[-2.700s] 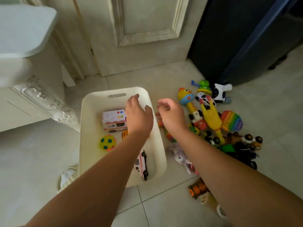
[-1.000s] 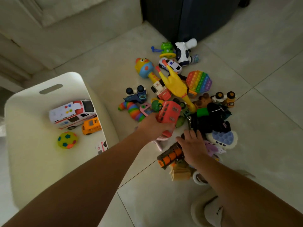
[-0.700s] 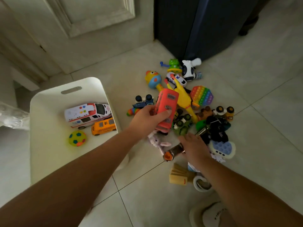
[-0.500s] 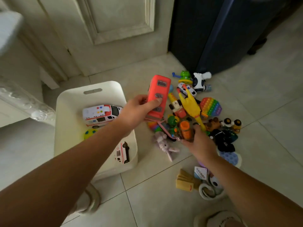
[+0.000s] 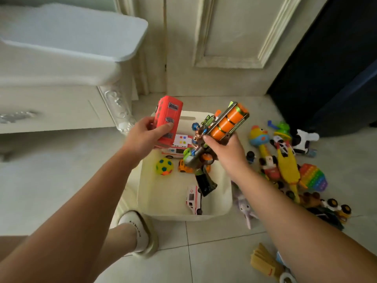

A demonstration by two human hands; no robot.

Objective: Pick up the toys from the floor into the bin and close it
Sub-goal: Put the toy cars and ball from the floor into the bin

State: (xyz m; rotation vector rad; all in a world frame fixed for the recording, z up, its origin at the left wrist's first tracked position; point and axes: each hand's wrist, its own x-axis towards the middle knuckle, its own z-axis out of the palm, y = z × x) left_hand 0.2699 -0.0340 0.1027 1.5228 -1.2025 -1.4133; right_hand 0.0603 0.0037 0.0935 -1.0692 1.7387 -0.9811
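Observation:
The white bin (image 5: pixel 214 211) stands open on the floor in the middle of the view. Inside lie a white ambulance (image 5: pixel 179 145), a spotted ball (image 5: pixel 164 166), an orange car (image 5: pixel 184 168) and a small white van (image 5: pixel 192 199). My left hand (image 5: pixel 142 139) grips a red toy bus (image 5: pixel 168 121) above the bin's far left side. My right hand (image 5: pixel 224 148) holds an orange and brown toy gun (image 5: pixel 222 127) over the bin, grip end hanging down. A pile of toys lies to the right, including a yellow rubber chicken (image 5: pixel 287 166) and a rainbow pop pad (image 5: pixel 313 177).
A white cabinet (image 5: pixel 61 64) stands at the left and a panelled door (image 5: pixel 224 37) behind the bin. A dark bin or case (image 5: pixel 326 78) is at the back right. My slippered foot (image 5: pixel 140 231) rests near the bin's front left corner. A yellow toy (image 5: pixel 265 262) lies at the lower right.
Both hands lifted from the toy pile and swung left over the bin. The left carries the red bus, the right picked up the orange toy gun.

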